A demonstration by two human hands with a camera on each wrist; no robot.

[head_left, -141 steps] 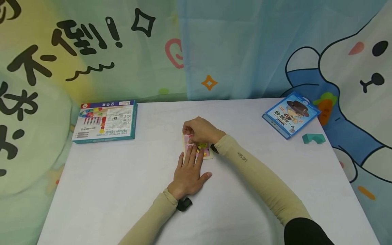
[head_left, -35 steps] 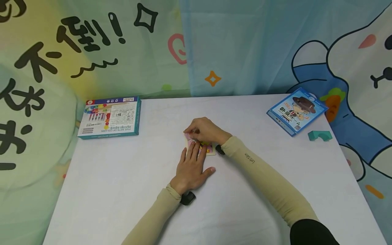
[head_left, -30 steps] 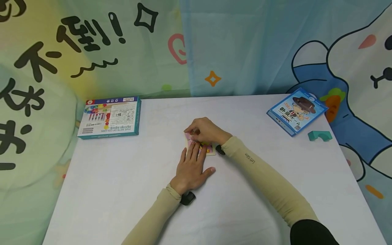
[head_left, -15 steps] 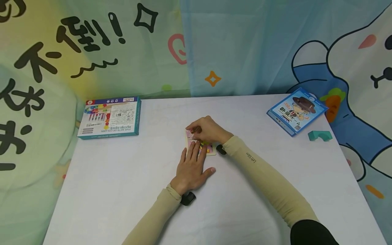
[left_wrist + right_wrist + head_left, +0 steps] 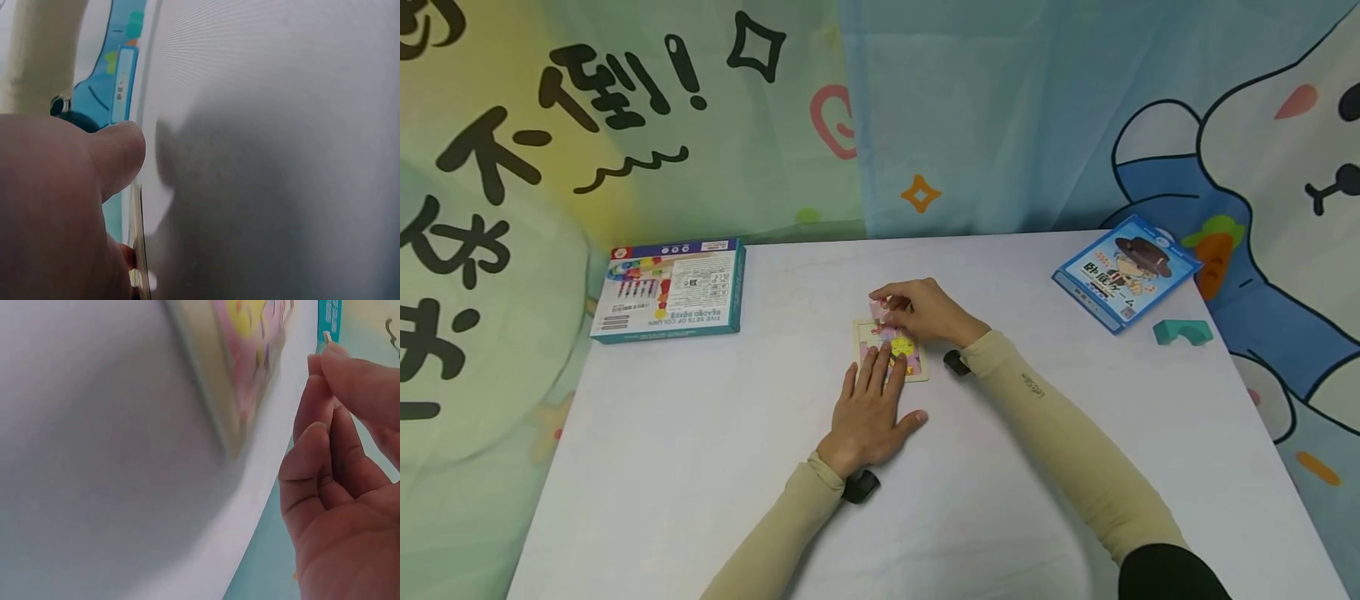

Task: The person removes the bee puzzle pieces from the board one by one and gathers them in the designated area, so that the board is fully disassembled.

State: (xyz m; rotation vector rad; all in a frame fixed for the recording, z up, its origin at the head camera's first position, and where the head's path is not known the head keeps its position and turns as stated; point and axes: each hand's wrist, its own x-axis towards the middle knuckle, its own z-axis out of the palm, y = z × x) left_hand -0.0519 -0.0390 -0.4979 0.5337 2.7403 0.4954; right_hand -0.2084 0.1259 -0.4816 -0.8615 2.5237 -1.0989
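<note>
- A white-faced, teal-sided rectangular cardboard box (image 5: 666,290) lies printed side up, well to the left of the flat, cream-bordered picture board (image 5: 914,367) and towards its far side.
- The person's left hand (image 5: 867,417) reaches in from the near side of the board, palm down. Its fingers are straight and slightly spread, their tips resting on the board's near part, with the thumb held out to the side. Light, even pressure here should keep the board from sliding; fingertips should probably stay near the border, off any loose edges.
- A small, flat, pale pink piece (image 5: 878,310) is held up at the far edge of the board; whether it touches that edge I cannot tell.
- The board itself, pink with a yellow figure, lies on the white-covered table (image 5: 700,467), partly covered by the left fingertips.
- The person's right hand (image 5: 936,312) is above the far side of the board, thumb and forefinger pinching the piece, the other fingers curled. A gentle grip by the rim, with a straight lift, would likely spare the neighbouring parts a knock.
- A blue cardboard box with a cartoon figure in a brown hat (image 5: 1127,275) lies well to the right of the board.
- A teal arch-shaped block (image 5: 1183,332) sits farthest right of the board.
</note>
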